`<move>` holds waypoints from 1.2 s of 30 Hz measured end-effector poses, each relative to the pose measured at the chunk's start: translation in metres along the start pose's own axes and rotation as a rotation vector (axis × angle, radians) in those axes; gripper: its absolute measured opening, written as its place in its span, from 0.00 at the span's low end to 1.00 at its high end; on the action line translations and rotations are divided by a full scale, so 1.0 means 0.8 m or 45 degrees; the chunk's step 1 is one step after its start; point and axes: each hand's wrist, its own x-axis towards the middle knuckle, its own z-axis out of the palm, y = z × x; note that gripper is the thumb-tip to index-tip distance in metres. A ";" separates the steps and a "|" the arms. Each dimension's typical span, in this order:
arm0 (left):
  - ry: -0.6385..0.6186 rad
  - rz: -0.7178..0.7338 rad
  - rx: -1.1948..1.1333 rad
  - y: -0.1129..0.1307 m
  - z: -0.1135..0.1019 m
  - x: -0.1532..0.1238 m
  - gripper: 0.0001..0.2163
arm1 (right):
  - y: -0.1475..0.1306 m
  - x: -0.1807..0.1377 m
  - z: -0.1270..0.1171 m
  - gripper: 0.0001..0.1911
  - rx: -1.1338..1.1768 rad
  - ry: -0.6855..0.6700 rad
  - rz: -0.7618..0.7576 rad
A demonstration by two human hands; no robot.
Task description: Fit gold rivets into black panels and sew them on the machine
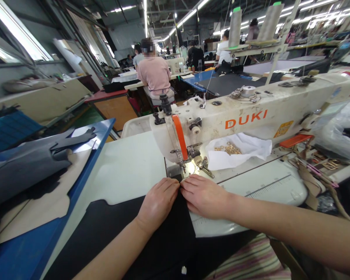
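A white sewing machine [210, 112] with orange lettering stands in front of me, its lamp lighting the needle area. Just before the presser foot, my left hand [160, 200] and my right hand [205, 196] meet, fingers closed at the edge of a black sheet of material [116, 229]. The sheet looks like leather or fabric; its narrow end runs up to the foot, and the rest spreads left and down over the table edge. Both hands pinch the material, the right at its right side. The fingertips partly hide the edge.
A white paper [239, 149] holding gold metal pieces [229, 148] lies under the machine arm. Dark cut pieces [26, 167] cover the blue table [76, 206] at left. Thread cones [235, 29] stand above. Straps and buckles [332, 165] lie at right. A person in pink [154, 74] sits ahead.
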 end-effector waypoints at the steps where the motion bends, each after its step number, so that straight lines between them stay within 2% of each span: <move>1: 0.004 -0.007 -0.006 0.000 0.000 -0.001 0.09 | 0.000 0.000 0.001 0.12 -0.006 -0.001 -0.002; 8: -0.022 -0.041 0.009 0.003 -0.004 -0.011 0.12 | -0.001 0.001 0.004 0.12 -0.036 -0.007 -0.018; 17: -0.116 0.048 0.141 0.004 -0.007 -0.014 0.13 | -0.002 0.003 0.002 0.12 -0.036 -0.034 -0.009; 22: -0.159 0.037 0.165 0.004 -0.008 -0.015 0.12 | -0.006 -0.002 0.000 0.13 -0.073 -0.005 -0.005; 27: -0.157 0.021 0.133 0.006 -0.007 -0.014 0.11 | -0.013 -0.016 -0.002 0.11 -0.092 0.093 -0.129; 36: -0.148 0.036 0.142 0.008 -0.007 -0.010 0.11 | -0.009 -0.016 -0.008 0.11 -0.012 -0.002 -0.224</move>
